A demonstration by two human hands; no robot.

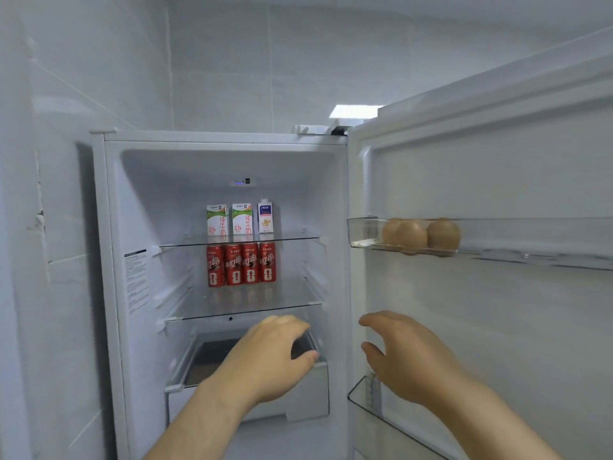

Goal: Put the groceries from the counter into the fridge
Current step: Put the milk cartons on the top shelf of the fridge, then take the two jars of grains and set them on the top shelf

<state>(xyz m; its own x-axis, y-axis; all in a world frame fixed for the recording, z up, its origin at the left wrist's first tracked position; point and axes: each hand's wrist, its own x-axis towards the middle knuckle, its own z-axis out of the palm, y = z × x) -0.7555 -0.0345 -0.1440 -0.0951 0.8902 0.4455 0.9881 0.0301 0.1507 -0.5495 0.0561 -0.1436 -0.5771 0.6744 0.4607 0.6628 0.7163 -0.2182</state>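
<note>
My left hand [272, 356] hovers over the right rim of the half-pulled-out white plastic fridge drawer [298, 386], fingers loosely curved and empty; I can't tell if it touches. My right hand [408, 356] is spread wide and empty by the inner edge of the white fridge door [497, 177].

The groceries sit inside; the counter is out of view. Likely step: close up. I'd push the drawer front centrally with a flat palm, fingers off the rim, then swing the door gently so the three brown eggs [411, 234] in the clear door bin [361, 230] don't roll.

Writing:
- Two green-white milk cartons [217, 219]: "纯牛奶", "3.3g".
- Four red drink cans [242, 263]: "可口可".
- White-blue carton [265, 216]: print too small.
- Wall sticker [136, 280]: unreadable.
</note>
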